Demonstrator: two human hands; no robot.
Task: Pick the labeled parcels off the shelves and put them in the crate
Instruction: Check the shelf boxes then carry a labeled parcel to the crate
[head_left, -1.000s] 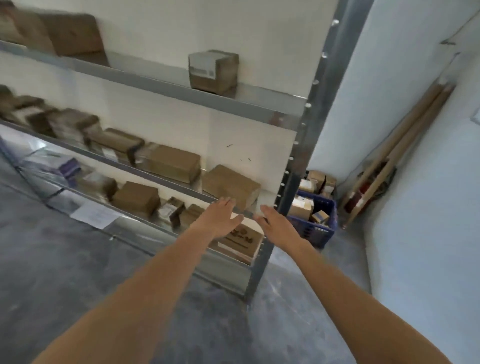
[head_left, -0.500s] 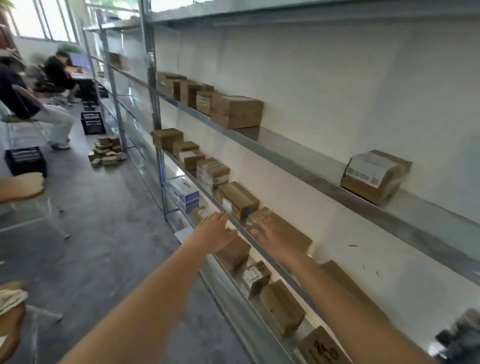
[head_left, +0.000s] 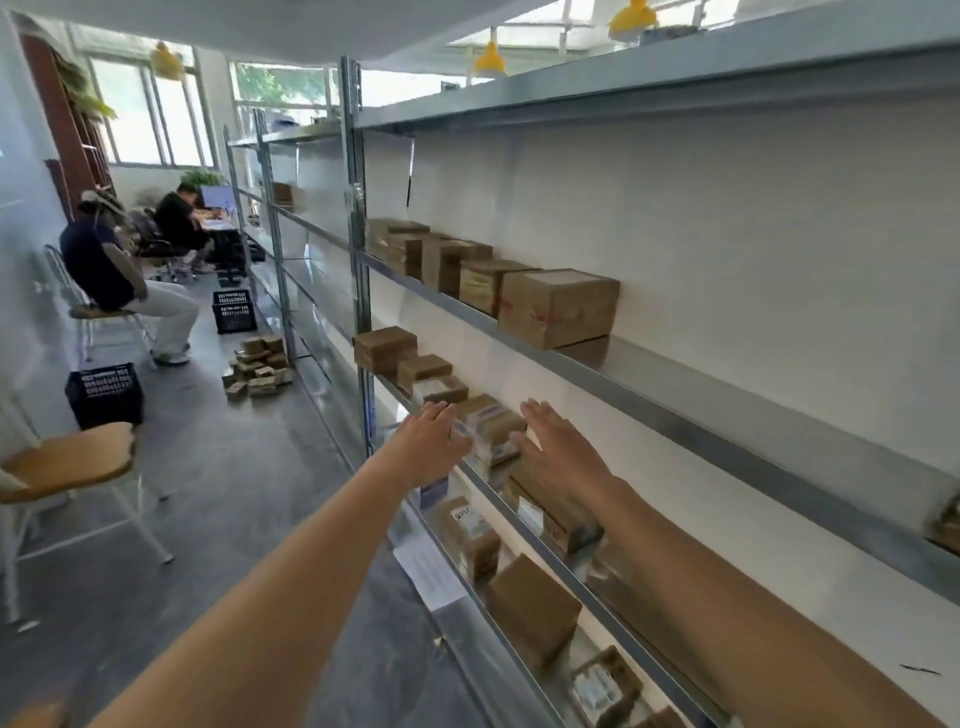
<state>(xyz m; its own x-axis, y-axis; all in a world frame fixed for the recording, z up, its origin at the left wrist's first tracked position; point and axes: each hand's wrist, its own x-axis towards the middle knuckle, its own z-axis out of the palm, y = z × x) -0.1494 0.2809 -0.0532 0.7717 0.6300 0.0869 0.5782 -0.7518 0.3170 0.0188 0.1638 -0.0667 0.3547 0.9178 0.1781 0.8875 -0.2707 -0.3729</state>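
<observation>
Both my arms reach out to the middle shelf (head_left: 649, 395) of a metal rack. My left hand (head_left: 431, 441) and my right hand (head_left: 558, 449) are spread flat with straight fingers on either side of a small cardboard parcel with a white label (head_left: 493, 434). Neither hand grips it. More brown parcels (head_left: 384, 348) line that shelf to the left. A row of larger boxes (head_left: 558, 306) stands on the shelf above. Lower shelves hold other parcels, some labeled (head_left: 470, 535) and one plain (head_left: 532, 608). The blue crate is out of view.
Two black crates (head_left: 106, 392) (head_left: 234, 310) stand on the grey floor at left, with a pile of small boxes (head_left: 257, 366) between them. A wooden stool (head_left: 67, 462) is near left. Two people (head_left: 111, 275) sit at the far end.
My view has swung left from the rack's right end and the blue crate to look along the aisle. Both hands have moved along the rack to a labeled parcel on the middle shelf.
</observation>
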